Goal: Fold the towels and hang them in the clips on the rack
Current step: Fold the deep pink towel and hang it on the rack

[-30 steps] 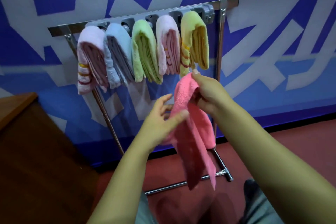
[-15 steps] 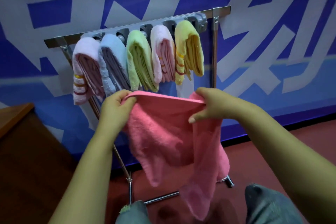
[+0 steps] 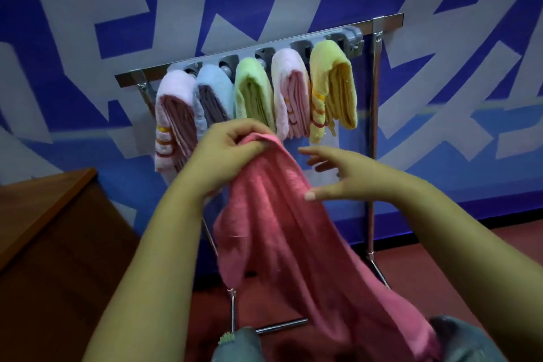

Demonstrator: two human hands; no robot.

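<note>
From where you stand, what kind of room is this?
Probably a staged indoor practice or demonstration space, not a home laundry: a blue wall with large white painted shapes, a freestanding chrome rack with a grey clip strip holding folded towels, a brown wooden desk, and a dark red floor.

Pink towel point(image 3: 296, 244) blurred, its lower end cut off; green towel's point(image 3: 254, 91) bottom hidden

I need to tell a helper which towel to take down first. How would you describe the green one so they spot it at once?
Find the metal rack against the blue wall. Five folded towels hang from its clips; the green towel is the middle one, between a blue towel and a pink towel.
</note>
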